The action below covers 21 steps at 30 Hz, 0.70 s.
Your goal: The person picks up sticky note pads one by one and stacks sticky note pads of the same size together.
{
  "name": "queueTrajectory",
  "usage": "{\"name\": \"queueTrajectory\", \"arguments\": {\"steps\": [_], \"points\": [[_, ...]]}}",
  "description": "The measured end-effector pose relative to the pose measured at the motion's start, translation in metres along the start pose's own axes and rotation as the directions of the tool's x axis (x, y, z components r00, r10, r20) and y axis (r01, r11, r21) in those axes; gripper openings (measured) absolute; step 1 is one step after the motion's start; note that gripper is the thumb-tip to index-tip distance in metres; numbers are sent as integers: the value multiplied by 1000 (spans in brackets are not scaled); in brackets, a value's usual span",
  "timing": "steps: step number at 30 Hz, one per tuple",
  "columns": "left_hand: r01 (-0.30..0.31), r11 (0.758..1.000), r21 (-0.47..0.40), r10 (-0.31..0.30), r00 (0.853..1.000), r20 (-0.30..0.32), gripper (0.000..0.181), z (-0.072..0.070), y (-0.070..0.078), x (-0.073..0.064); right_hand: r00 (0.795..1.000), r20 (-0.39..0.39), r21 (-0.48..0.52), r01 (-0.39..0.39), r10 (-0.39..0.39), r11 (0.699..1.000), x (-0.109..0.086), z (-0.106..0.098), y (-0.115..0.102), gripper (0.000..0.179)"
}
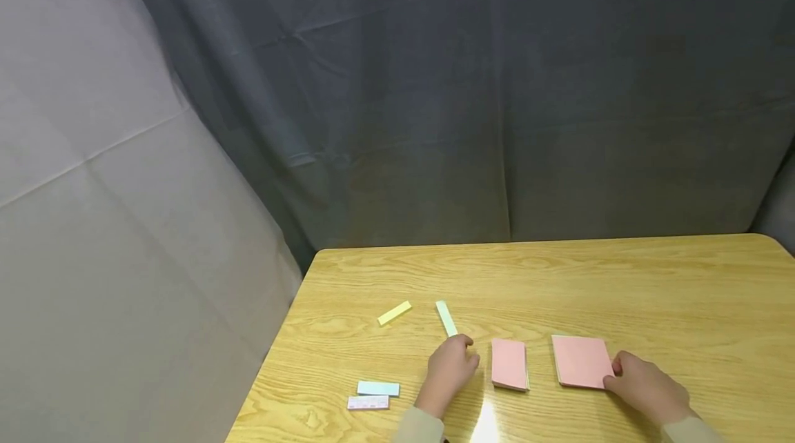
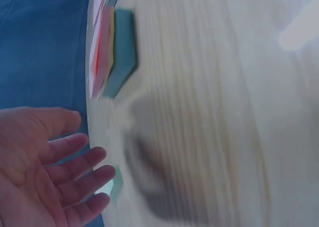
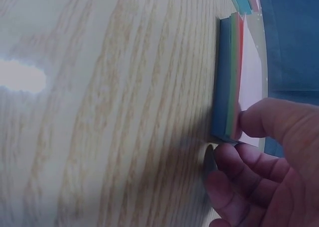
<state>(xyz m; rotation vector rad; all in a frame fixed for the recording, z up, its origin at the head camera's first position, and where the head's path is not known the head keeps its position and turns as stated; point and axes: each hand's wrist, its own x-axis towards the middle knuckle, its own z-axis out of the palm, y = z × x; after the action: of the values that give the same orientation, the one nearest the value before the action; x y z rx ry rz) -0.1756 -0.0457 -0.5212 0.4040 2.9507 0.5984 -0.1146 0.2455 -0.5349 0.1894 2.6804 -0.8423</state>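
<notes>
My right hand (image 1: 646,386) pinches the right edge of a square stack of sticky notes (image 1: 582,361). In the right wrist view, the thumb lies against the stack's pink top and the fingers are at its lower edge; blue, green and red layers (image 3: 230,77) show along the side. My left hand (image 1: 450,366) hovers at the near end of a pale green strip of sticky notes (image 1: 446,317). Its fingers look loosely bent in the left wrist view, holding nothing. Between the hands lies a smaller rectangular pink-topped sticky note stack (image 1: 509,363).
A yellow strip pad (image 1: 394,313) lies left of the green one. Nearer the front, a light blue strip (image 1: 378,388) sits just behind a patterned lilac strip (image 1: 368,403). Dark cloth (image 1: 404,119) hangs behind the wooden table (image 1: 695,305), pale cloth (image 1: 124,222) at the left.
</notes>
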Motion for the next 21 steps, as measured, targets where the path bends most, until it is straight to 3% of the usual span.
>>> {"name": "queueTrajectory", "arguments": {"steps": [7, 14, 21], "points": [[65, 995, 73, -63, 998, -29, 15, -16, -23, -2, 1000, -9, -2, -4, 4, 1000, 0, 0, 0, 27], [132, 989, 71, -130, 991, -30, 11, -33, -45, -8, 1000, 3, 4, -11, 11, 1000, 1, 0, 2, 29], [92, 989, 113, -89, 995, -33, 11, -43, -73, -19, 1000, -9, 7, -6, 6, 1000, 1, 1, 2, 28]]}}
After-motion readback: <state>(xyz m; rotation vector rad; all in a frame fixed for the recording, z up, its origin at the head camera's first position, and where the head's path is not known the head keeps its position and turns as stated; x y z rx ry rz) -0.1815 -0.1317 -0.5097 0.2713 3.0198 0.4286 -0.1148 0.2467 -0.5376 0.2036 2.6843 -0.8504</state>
